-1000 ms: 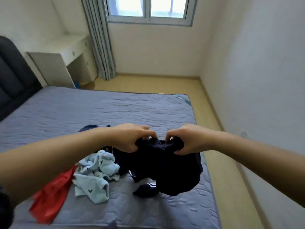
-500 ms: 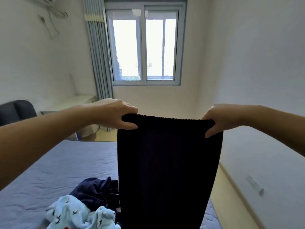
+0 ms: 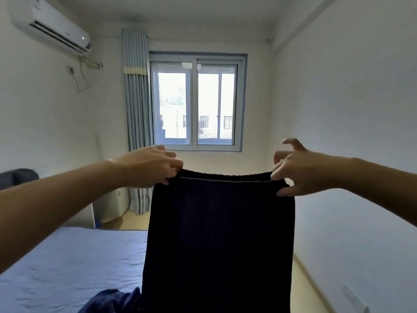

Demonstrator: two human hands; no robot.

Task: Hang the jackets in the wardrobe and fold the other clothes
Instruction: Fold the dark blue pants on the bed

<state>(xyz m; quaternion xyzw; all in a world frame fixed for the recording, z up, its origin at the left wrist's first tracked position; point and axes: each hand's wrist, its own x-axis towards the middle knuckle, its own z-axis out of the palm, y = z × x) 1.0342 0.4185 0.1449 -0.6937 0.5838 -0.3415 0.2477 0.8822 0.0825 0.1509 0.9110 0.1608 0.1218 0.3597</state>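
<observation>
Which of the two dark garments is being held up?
The black garment, hanging by its waistband from the left hand and right hand; the blue garment lies crumpled on the bed.

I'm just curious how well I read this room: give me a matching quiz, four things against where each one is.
Things:
1 air conditioner
2 curtain
3 garment
4 bed

Places:
A pinched at its top edge by left hand and right hand
B beside the left edge of the window
C mounted high, upper left
D low, at the left

Pairs: 1-C, 2-B, 3-A, 4-D
</observation>
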